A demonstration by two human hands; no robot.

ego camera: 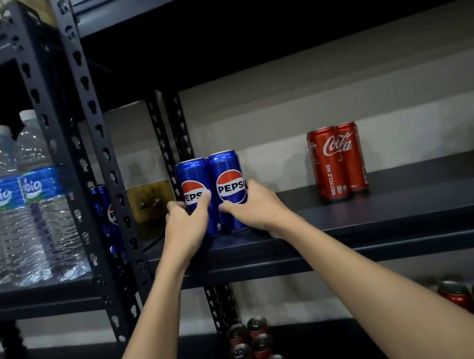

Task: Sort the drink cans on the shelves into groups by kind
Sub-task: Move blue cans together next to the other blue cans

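We grip two Pepsi cans at the near left of the shelf — left hand wraps one, right hand the other. Coca-Cola cans stand well right — a careless nudge could topple the tall, narrow pair.

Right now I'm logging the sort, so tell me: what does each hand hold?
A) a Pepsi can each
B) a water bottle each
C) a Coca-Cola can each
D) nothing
A: the left hand grips the left Pepsi can and the right hand grips the right Pepsi can, side by side on the shelf.
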